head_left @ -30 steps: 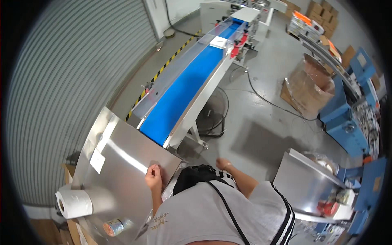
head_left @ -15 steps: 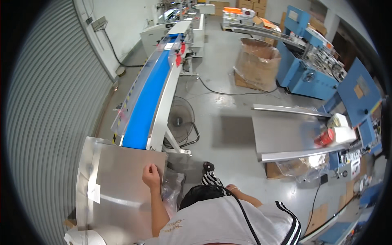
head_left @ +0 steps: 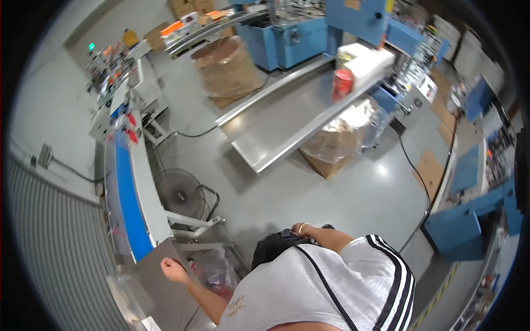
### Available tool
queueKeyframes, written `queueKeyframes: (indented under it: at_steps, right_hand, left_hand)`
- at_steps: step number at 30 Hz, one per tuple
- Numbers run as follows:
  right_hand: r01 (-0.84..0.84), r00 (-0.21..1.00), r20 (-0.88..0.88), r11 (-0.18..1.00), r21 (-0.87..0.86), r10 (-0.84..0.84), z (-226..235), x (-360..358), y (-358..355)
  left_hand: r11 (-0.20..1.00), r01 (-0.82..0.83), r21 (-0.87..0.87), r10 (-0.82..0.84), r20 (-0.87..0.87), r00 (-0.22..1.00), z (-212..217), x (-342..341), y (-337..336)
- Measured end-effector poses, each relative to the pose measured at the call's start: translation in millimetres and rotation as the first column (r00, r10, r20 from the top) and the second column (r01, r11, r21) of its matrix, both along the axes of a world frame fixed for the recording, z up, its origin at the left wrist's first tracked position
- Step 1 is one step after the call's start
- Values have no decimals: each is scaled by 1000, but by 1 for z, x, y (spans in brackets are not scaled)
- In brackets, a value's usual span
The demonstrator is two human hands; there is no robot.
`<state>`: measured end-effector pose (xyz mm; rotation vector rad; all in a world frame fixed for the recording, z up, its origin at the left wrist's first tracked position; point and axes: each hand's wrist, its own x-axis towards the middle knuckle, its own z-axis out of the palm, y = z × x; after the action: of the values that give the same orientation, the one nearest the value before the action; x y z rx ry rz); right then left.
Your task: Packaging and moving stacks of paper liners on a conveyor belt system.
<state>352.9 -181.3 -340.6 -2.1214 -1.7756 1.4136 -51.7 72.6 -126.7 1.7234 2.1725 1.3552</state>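
My left hand is curled into a fist over the edge of the bare metal table, with nothing seen in it. Just to its right, below the table edge, hangs a clear plastic bag. Beyond the table runs a conveyor with a blue belt. At my waist, my right hand, with a light band at the wrist, is beside a black bag. Its fingers are mostly hidden, so whether it grips anything does not show.
A floor fan stands right of the conveyor. Ahead, a long metal chute carries a red container and a white block. A lined cardboard box and blue machines are farther off. A cable crosses the floor.
My view has swung to the right, so the conveyor and metal table now lie farther left and the chute nearer the middle. My left hand stays fisted at the table; the right remains at my waist.
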Motion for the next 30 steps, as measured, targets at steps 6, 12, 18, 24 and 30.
queueKeyframes:
  at_steps: [6,12,18,24,30]
  right_hand:
    - [254,964,-58,963,-91,-259,-28,55,-99]
    - [628,778,175,732,-264,-604,-30,124,-236]
    - [629,769,296,754,-188,-567,-63,159,-353]
    - [936,339,191,309,-170,-921,-88,150,-395]
    - [881,395,25,371,-293,-918,-42,138,-385]
  left_hand:
    - [994,-105,41,112,-418,902,-46,108,-14]
    - [645,462,-608,-677,-175,715,-144,321,-162]
    - [279,586,-761,-921,-39,387,-164,385,-217]
    - [452,595,-664,-864,-162,476,-124,450,-212]
    - [266,934,-241,-960,-152,234,-43,571,-224]
